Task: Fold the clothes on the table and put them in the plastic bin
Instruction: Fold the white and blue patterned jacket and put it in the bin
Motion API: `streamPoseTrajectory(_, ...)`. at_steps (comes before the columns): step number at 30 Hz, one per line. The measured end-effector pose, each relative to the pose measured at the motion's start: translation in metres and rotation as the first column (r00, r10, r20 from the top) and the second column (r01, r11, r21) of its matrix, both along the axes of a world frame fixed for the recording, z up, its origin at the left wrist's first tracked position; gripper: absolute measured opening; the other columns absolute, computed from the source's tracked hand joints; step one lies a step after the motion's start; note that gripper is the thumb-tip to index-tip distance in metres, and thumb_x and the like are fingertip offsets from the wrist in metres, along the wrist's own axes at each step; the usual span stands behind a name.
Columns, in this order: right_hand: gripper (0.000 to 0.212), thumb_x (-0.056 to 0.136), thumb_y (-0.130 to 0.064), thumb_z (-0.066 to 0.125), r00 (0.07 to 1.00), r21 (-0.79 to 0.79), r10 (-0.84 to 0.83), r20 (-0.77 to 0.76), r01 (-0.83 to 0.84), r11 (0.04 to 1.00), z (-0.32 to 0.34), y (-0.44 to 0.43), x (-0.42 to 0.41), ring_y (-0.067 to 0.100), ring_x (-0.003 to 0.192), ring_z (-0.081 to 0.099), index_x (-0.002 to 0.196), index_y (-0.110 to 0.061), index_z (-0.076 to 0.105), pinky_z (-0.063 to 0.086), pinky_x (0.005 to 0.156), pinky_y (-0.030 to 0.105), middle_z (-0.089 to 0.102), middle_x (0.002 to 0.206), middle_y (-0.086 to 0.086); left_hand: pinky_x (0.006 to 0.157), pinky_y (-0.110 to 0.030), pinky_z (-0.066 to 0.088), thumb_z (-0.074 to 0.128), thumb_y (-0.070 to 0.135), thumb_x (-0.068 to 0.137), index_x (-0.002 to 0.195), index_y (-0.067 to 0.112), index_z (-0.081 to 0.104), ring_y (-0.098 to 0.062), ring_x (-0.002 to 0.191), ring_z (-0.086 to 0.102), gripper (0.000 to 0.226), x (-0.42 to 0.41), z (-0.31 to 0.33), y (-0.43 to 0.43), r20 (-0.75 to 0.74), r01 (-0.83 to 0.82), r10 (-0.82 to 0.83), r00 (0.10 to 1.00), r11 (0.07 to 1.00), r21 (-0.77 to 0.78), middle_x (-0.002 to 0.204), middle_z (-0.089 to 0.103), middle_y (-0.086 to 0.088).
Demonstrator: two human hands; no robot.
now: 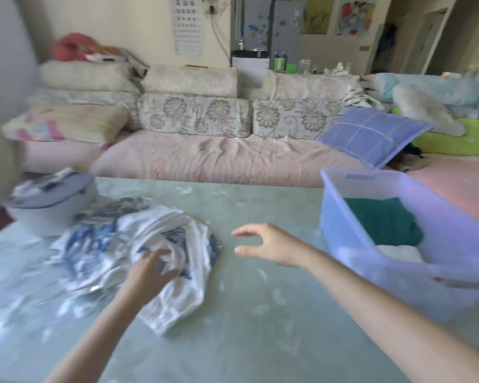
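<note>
A crumpled white garment with blue print (114, 244) lies on the left half of the pale green table (246, 313). My left hand (152, 269) rests on its middle, fingers spread over the cloth. My right hand (263, 244) hovers open above the table just right of the garment, thumb and fingers apart, holding nothing. The translucent blue plastic bin (376, 217) stands at the table's right edge, tilted in view. Inside it lie a folded dark green garment (382, 219) and a white one (398, 251) nearer me.
A grey-white round lidded appliance (50, 205) sits on the table's far left, touching the garment's edge. Behind the table runs a sofa (205, 150) with floral cushions and a purple pillow (371, 136). The view is motion-blurred.
</note>
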State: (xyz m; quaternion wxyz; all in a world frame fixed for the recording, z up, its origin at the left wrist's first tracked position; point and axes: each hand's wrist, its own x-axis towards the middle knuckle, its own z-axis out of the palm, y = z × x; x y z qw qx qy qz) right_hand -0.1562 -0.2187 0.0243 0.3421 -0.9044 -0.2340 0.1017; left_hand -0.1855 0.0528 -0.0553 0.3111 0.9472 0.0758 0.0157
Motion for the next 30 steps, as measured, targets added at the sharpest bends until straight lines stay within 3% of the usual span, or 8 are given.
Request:
streamPoseTrajectory(6, 0.066, 0.088, -0.03, 0.065, 0.971, -0.033, -0.029, -0.239, 0.022, 0.999, -0.105, 0.106, -0.003, 0.014, 0.139, 0.03, 0.145, -0.013, 0.035, 0.022, 0.104, 0.014, 0.029, 0.153, 0.006, 0.1, -0.029, 0.036, 0.03, 0.068, 0.053, 0.131, 0.025, 0.054, -0.022, 0.124, 0.048, 0.093, -0.038, -0.061, 0.01, -0.14, 0.134, -0.121, 0.983, 0.987, 0.092, 0.135, 0.051, 0.0)
streamPoseTrajectory(10, 0.077, 0.076, -0.069, 0.041, 0.999, -0.283, -0.045, -0.005, 0.042, 0.958, -0.148, 0.132, -0.004, 0.025, 0.135, 0.027, 0.136, -0.02, 0.049, 0.022, 0.11, 0.027, 0.035, 0.148, 0.003, 0.089, -0.031, 0.048, 0.044, 0.04, 0.075, 0.108, 0.036, 0.061, -0.016, 0.1, 0.059, 0.037, -0.056, -0.072, -0.003, 0.009, 0.244, -0.244, 0.97, 0.967, -0.071, 0.109, 0.062, 0.007)
streamPoseTrajectory(13, 0.039, 0.084, -0.039, 0.06, 0.997, -0.235, -0.068, 0.041, 0.076, 0.969, -0.156, 0.117, 0.007, 0.022, 0.114, 0.037, 0.116, -0.016, 0.061, 0.029, 0.097, 0.025, 0.05, 0.122, 0.002, 0.087, -0.012, 0.041, 0.053, 0.017, 0.089, 0.118, 0.028, 0.064, -0.009, 0.102, 0.057, 0.033, -0.056, -0.067, -0.015, 0.056, 0.275, -0.271, 0.961, 0.958, -0.078, 0.113, 0.062, 0.003)
streamPoseTrajectory(16, 0.015, 0.085, -0.013, 0.063, 0.995, -0.224, -0.041, 0.091, 0.06, 0.973, -0.157, 0.077, 0.021, 0.014, 0.097, 0.037, 0.099, -0.016, 0.063, 0.03, 0.089, 0.023, 0.046, 0.089, -0.015, 0.084, -0.021, 0.05, 0.054, 0.012, 0.089, 0.112, 0.029, 0.065, 0.003, 0.089, 0.062, 0.031, -0.047, -0.065, -0.019, 0.142, 0.155, -0.126, 0.982, 0.963, -0.22, 0.105, 0.067, 0.011)
streamPoseTrajectory(20, 0.017, 0.074, -0.002, 0.063, 0.984, -0.246, -0.133, 0.117, 0.159, 0.956, -0.145, 0.008, 0.026, 0.018, 0.084, 0.051, 0.076, -0.019, 0.065, 0.034, 0.069, 0.023, 0.042, 0.072, -0.015, 0.094, -0.018, 0.041, 0.06, 0.004, 0.083, 0.116, 0.025, 0.064, -0.007, 0.108, 0.055, 0.039, -0.03, -0.069, -0.011, 0.294, 0.072, -0.045, 0.955, 0.994, -0.082, 0.117, 0.058, 0.012)
streamPoseTrajectory(24, 0.047, 0.054, 0.003, 0.044, 0.967, -0.308, -0.23, 0.113, 0.254, 0.917, -0.141, -0.056, 0.033, 0.019, 0.071, 0.052, 0.062, -0.041, 0.057, 0.037, 0.063, 0.025, 0.047, 0.066, -0.007, 0.091, -0.047, 0.046, 0.08, -0.004, 0.051, 0.108, 0.019, 0.067, -0.034, 0.109, 0.058, 0.063, -0.006, -0.074, 0.009, 0.376, 0.007, -0.061, 0.925, 0.99, 0.142, 0.115, 0.062, -0.006)
streamPoseTrajectory(27, 0.05, 0.058, 0.005, 0.055, 0.923, -0.305, -0.369, 0.11, 0.385, 0.871, -0.14, -0.081, 0.032, 0.023, 0.07, 0.053, 0.06, -0.045, 0.057, 0.036, 0.062, 0.026, 0.05, 0.065, -0.004, 0.102, -0.059, 0.031, 0.082, 0.006, 0.055, 0.129, 0.019, 0.054, -0.042, 0.132, 0.038, 0.08, 0.008, -0.066, 0.016, 0.303, -0.081, 0.013, 0.953, 0.973, 0.214, 0.14, 0.046, -0.018)
streamPoseTrajectory(30, 0.034, 0.058, -0.033, 0.061, 0.927, -0.375, -0.367, 0.073, 0.366, 0.852, -0.123, -0.066, 0.022, 0.023, 0.097, 0.054, 0.072, -0.064, 0.059, 0.035, 0.08, 0.026, 0.06, 0.093, -0.008, 0.115, -0.049, 0.003, 0.059, 0.024, 0.086, 0.149, 0.028, 0.016, -0.03, 0.145, -0.006, 0.077, 0.023, -0.056, 0.022, 0.215, -0.181, 0.134, 0.967, 0.959, 0.218, 0.158, -0.002, -0.01)
